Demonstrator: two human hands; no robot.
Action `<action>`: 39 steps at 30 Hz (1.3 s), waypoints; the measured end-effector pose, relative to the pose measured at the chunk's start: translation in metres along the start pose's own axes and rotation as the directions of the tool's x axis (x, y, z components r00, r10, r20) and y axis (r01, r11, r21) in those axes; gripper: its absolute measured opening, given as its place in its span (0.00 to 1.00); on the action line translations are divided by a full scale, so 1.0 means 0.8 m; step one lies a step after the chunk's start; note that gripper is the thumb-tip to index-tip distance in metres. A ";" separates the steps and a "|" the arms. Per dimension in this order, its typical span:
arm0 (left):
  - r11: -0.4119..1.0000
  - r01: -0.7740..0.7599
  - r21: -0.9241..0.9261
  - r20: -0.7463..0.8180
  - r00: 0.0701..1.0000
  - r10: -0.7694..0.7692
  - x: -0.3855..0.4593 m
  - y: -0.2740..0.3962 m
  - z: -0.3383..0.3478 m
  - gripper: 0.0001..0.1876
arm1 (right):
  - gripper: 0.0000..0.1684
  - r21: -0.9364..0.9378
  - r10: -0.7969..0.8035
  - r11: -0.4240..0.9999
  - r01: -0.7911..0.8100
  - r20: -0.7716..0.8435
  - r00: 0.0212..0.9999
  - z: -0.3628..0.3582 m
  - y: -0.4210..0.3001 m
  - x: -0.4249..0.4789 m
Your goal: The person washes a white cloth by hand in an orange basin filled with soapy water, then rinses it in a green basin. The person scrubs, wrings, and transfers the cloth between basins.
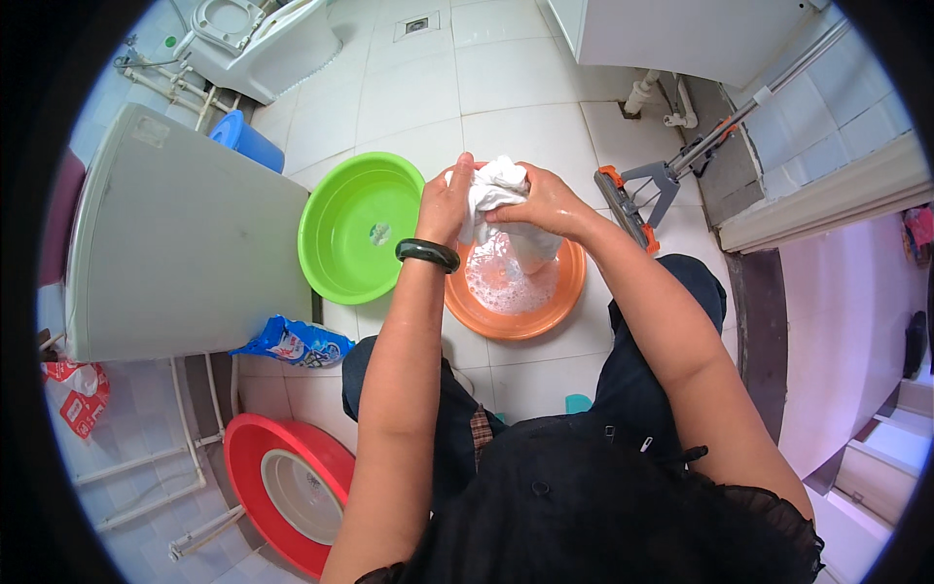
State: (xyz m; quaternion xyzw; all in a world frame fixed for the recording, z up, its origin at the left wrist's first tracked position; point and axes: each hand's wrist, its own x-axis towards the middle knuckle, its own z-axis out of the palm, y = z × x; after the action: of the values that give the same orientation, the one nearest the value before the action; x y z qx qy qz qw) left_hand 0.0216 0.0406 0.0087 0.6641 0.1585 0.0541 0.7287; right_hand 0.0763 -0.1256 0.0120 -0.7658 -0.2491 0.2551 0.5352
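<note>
A wet white cloth [496, 186] is bunched between my two hands, above an orange plastic basin [515, 326]. My left hand [444, 203] grips its left side, thumb up, with a dark bangle around the wrist. On the other side, my right hand [549, 204] holds the bunch with the thumb across its front. Part of the cloth hangs down toward the soapy water [503, 288], where foam floats. To the left of the orange basin stands a green plastic basin [336, 248] with a small patch of pattern on its bottom.
A blue detergent bag [295, 342] lies by a white appliance [190, 241] on the left. Below it, a red basin [252, 467] holds a pale one [299, 504]. A squeeze mop [649, 193] leans at right. Behind are a blue bucket [252, 142] and a toilet [270, 51].
</note>
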 end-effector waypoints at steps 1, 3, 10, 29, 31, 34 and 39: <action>1.000 0.014 0.020 0.041 0.999 -0.014 0.000 0.002 -0.002 0.28 | 0.41 0.030 0.027 0.999 -0.027 -0.001 1.000 -0.003 -0.002 -0.001; 0.999 0.020 -0.027 0.093 0.995 -0.017 -0.001 0.004 -0.004 0.27 | 0.39 0.112 0.068 0.991 -0.067 -0.001 0.998 -0.007 -0.002 -0.002; 0.899 0.109 0.424 0.275 0.931 -0.242 -0.009 0.023 -0.023 0.30 | 0.16 -0.340 -0.174 0.940 0.023 -0.423 0.889 -0.019 0.016 -0.005; 0.835 -0.020 0.550 0.202 0.973 -0.110 -0.023 -0.082 -0.072 0.16 | 0.16 -0.064 0.086 0.994 -0.087 -0.020 0.996 -0.008 0.093 -0.017; 0.682 -0.077 0.727 0.243 0.958 -0.150 -0.026 -0.135 -0.070 0.20 | 0.15 -0.401 0.077 0.915 -0.035 0.089 0.993 0.006 0.118 -0.031; 0.476 -0.051 0.878 0.188 0.951 -0.244 -0.039 -0.208 -0.068 0.25 | 0.17 -0.522 0.218 0.849 -0.087 0.195 0.956 0.016 0.139 -0.045; 0.400 -0.108 0.910 0.300 0.837 -0.458 -0.065 -0.270 -0.058 0.33 | 0.17 -0.502 0.082 0.863 -0.056 0.029 0.996 -0.021 0.096 -0.055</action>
State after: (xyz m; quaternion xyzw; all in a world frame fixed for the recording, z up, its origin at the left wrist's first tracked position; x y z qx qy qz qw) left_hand -0.0697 0.0454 -0.1989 0.9151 0.0362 -0.2974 0.2700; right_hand 0.0626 -0.1893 -0.0499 -0.8801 -0.2923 0.2198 0.3028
